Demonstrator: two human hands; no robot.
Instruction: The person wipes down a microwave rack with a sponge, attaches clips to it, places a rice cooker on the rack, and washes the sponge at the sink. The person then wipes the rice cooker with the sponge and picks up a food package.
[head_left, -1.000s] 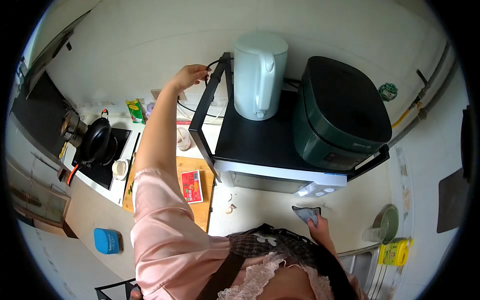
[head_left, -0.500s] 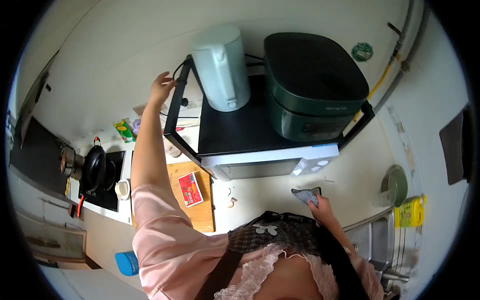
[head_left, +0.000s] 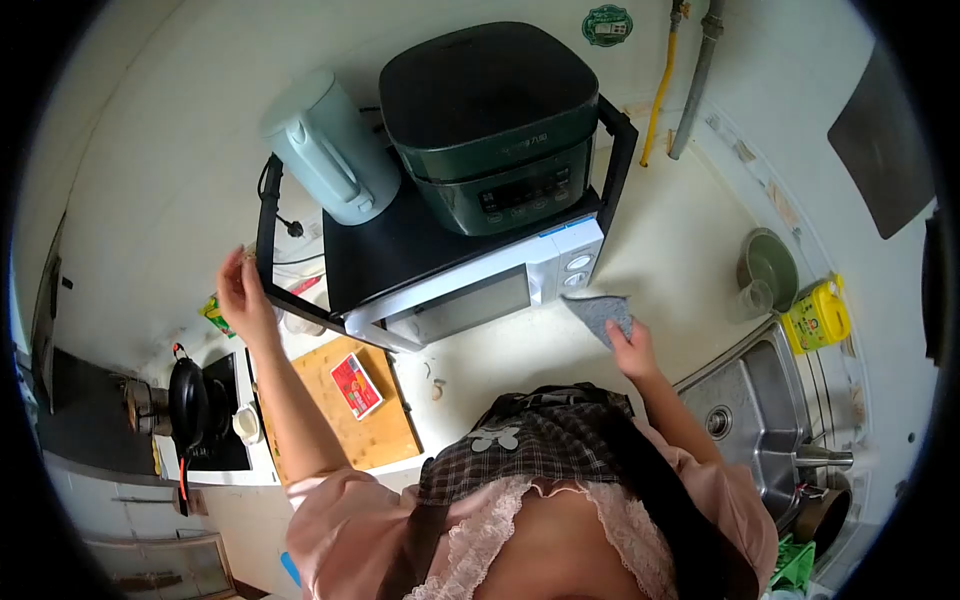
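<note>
My right hand (head_left: 630, 348) grips a grey cloth (head_left: 598, 316) over the white counter, just in front of the microwave (head_left: 470, 300). The cloth's free end points up and left. At the left, my left hand (head_left: 245, 297) is raised beside the black shelf frame (head_left: 266, 225), fingertips drawn together. A small pale bit seems to be between them, too small to name. On the shelf stand a pale blue electric kettle (head_left: 330, 150) and a dark green rice cooker (head_left: 490, 130). The microwave sits beneath that shelf.
A wooden cutting board (head_left: 385, 430) with a red-and-white box (head_left: 356, 386) lies left of small scraps (head_left: 437, 389). Farther left is a black pan (head_left: 188, 395) on the stove. A sink (head_left: 745, 400), green bowl (head_left: 768, 268) and yellow jug (head_left: 817, 315) are at the right.
My left hand has come down and nearer along the shelf frame, its fingers drawing together. My right hand has lifted the cloth toward the microwave's right corner. The view has turned right.
</note>
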